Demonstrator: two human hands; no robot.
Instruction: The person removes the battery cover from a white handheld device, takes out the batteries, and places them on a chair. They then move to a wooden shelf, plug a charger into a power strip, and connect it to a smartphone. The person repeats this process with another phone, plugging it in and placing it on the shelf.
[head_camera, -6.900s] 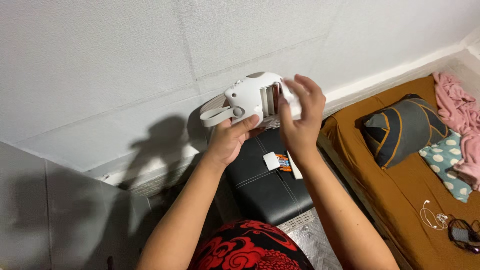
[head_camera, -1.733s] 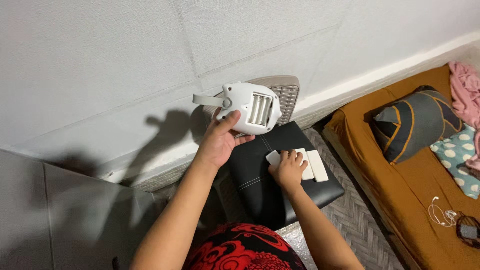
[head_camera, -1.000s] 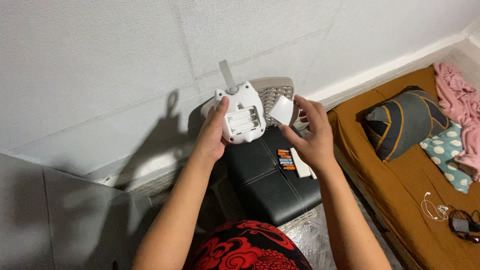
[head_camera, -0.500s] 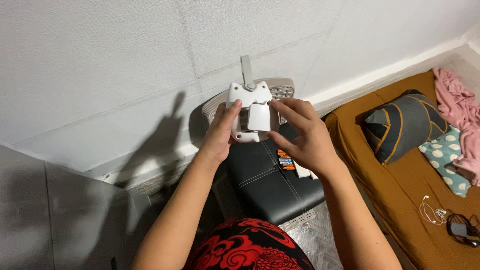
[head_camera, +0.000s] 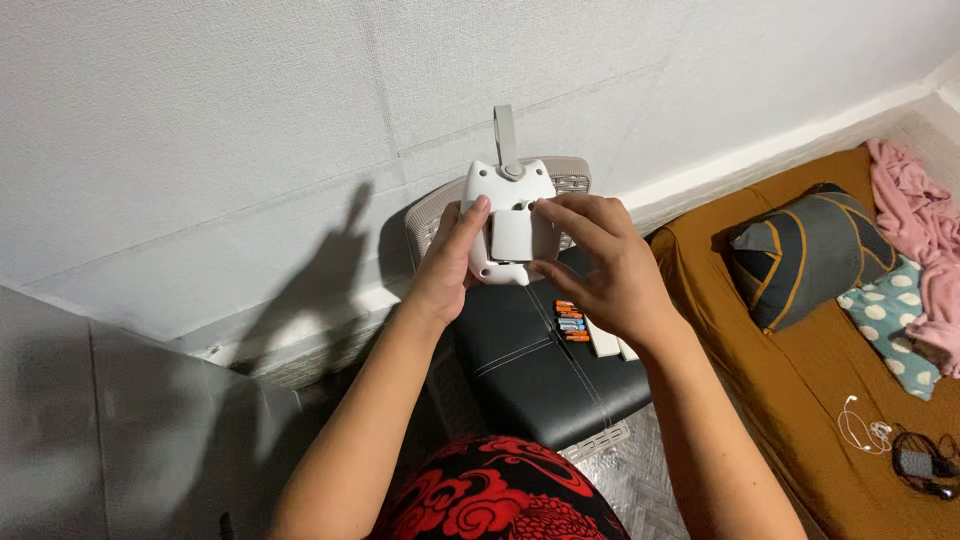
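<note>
Two hands now meet on the white device (head_camera: 508, 222) — half a second ago the small white cover (head_camera: 511, 234) sat tilted over the battery bay, and now it lies squarer and flatter against the back, hiding the slots that showed a second ago. The device is rounded, white plastic, with two ear-like bumps on top and a grey strap (head_camera: 505, 137) standing straight up from it. It is held up in front of the wall, above the black stool (head_camera: 530, 365). The left hand (head_camera: 446, 270) grips its left edge, thumb up along the side; the right hand (head_camera: 600, 268) is curled narrow, fingertips pressing the cover from the right. Below — on the stool — lie several orange-tipped batteries (head_camera: 570, 322) beside flat white pieces (head_camera: 604, 340), just under the right wrist.
</note>
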